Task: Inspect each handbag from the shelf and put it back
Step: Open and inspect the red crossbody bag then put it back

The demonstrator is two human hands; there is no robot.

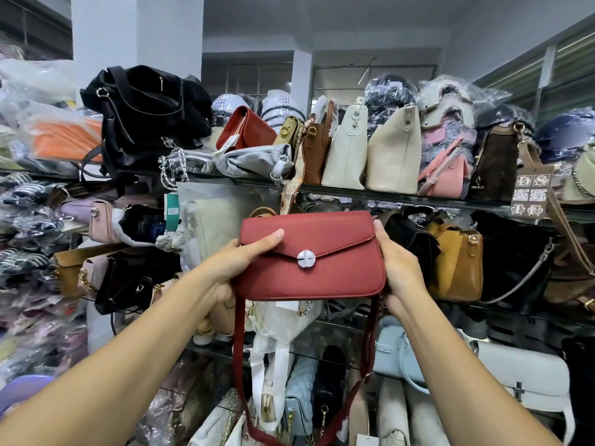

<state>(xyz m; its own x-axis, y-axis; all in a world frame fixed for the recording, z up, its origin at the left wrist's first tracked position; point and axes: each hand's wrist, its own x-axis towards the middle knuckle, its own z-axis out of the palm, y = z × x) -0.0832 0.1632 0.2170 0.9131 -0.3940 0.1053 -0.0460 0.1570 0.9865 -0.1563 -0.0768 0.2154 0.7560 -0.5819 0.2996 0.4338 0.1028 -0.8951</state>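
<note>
So that its flap faces the eyes, both hands, left [240,263] and right [397,278], are gripping the red bag [322,268], fingers clamped on its ends.

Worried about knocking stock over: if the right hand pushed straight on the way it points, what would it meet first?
The right hand, gripping the red handbag, would probably meet the black handbag behind it; depth is unclear.
</note>
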